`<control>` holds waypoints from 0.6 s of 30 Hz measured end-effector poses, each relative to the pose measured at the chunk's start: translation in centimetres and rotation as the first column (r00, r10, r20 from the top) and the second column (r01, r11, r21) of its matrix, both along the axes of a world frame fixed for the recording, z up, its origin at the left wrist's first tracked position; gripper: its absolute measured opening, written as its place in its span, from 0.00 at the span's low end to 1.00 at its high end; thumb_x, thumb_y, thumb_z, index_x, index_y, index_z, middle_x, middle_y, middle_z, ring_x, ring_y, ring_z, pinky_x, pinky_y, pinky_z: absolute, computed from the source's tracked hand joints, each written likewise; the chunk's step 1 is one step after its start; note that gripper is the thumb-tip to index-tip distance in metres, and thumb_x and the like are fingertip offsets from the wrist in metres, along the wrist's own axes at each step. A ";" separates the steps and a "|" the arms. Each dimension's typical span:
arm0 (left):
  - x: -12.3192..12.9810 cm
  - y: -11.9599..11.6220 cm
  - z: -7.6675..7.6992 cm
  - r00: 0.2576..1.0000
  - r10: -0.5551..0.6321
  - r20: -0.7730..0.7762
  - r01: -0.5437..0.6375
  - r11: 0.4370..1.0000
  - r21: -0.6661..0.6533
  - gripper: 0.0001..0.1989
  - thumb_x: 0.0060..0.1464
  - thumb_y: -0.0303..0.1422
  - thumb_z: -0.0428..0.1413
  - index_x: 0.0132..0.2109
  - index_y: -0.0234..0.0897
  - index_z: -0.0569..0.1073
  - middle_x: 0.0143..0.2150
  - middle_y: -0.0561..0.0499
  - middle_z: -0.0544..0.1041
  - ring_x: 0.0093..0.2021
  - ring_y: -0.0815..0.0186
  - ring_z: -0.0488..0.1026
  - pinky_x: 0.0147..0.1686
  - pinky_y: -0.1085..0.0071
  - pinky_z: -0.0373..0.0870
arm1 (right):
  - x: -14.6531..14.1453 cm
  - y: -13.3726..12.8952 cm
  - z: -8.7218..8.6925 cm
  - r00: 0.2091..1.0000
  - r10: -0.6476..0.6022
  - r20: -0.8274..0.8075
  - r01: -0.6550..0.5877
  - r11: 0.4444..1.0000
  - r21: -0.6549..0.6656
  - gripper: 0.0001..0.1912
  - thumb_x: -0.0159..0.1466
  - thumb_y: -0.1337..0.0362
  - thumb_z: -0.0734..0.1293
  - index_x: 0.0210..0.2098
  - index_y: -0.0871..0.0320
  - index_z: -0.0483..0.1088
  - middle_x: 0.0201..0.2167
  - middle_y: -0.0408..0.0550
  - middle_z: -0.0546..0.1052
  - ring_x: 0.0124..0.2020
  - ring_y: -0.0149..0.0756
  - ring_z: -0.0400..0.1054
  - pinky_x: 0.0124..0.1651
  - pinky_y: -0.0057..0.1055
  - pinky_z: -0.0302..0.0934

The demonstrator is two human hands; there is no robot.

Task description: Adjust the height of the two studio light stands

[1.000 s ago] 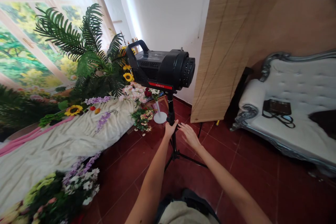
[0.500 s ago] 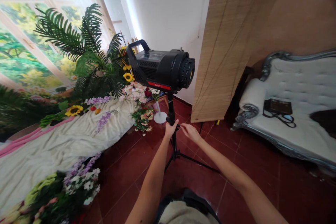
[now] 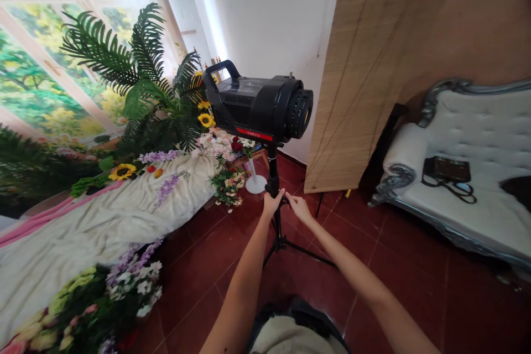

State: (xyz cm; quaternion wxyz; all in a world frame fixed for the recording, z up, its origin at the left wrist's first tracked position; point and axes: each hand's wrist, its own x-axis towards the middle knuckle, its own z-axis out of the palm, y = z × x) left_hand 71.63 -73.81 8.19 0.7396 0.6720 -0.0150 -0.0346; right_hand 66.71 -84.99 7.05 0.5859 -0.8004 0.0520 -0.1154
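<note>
A black studio light (image 3: 257,105) with a carrying handle and a red label strip sits on top of a black light stand (image 3: 279,227). The stand is upright, its legs spread on the floor. My left hand (image 3: 272,203) is wrapped around the pole, just below a collar. On the pole's right side my right hand (image 3: 299,207) has its fingers pinched together at what looks like a small knob. The fingers mostly hide that knob.
A cream cloth (image 3: 178,199) with flowers lies at left, a flower bunch (image 3: 141,282) before it. Palm fronds (image 3: 153,44) rise behind. A bamboo blind (image 3: 344,94) hangs beyond the light. At right, a white sofa (image 3: 448,105) carries a dark bag (image 3: 450,168).
My right hand has moved slightly left, closer to the pole and my left hand. The whole scene has shifted a little to the right in view. My left hand keeps its hold.
</note>
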 end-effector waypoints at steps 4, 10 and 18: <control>0.2 0.0 -0.5 0.999 -0.010 0.037 0.009 1.000 0.023 0.19 0.38 0.44 0.63 0.29 0.31 0.73 0.27 0.46 0.76 0.29 0.65 0.74 0.34 0.69 0.72 | 0.6 -0.2 0.4 0.935 0.217 -0.281 -0.023 0.828 0.560 0.23 0.63 0.53 0.57 0.15 0.57 0.57 0.08 0.36 0.56 0.10 0.24 0.47 0.18 0.24 0.47; 0.6 -0.1 -1.1 0.996 0.025 0.085 -0.030 0.997 0.064 0.18 0.39 0.44 0.62 0.30 0.32 0.73 0.28 0.47 0.76 0.28 0.67 0.73 0.33 0.71 0.71 | 0.5 -1.3 0.9 0.793 0.564 -0.229 -0.062 0.449 0.892 0.16 0.64 0.63 0.54 0.20 0.56 0.55 0.08 0.32 0.51 0.10 0.23 0.40 0.15 0.21 0.41; 0.6 -0.2 -1.4 0.999 -0.003 0.048 0.002 1.000 0.015 0.20 0.37 0.45 0.62 0.31 0.32 0.73 0.26 0.49 0.74 0.27 0.67 0.72 0.31 0.70 0.72 | -0.8 -0.7 0.8 0.960 0.085 -0.266 -0.057 0.992 0.113 0.24 0.64 0.45 0.52 0.28 0.57 0.64 0.21 0.42 0.70 0.20 0.28 0.62 0.22 0.24 0.49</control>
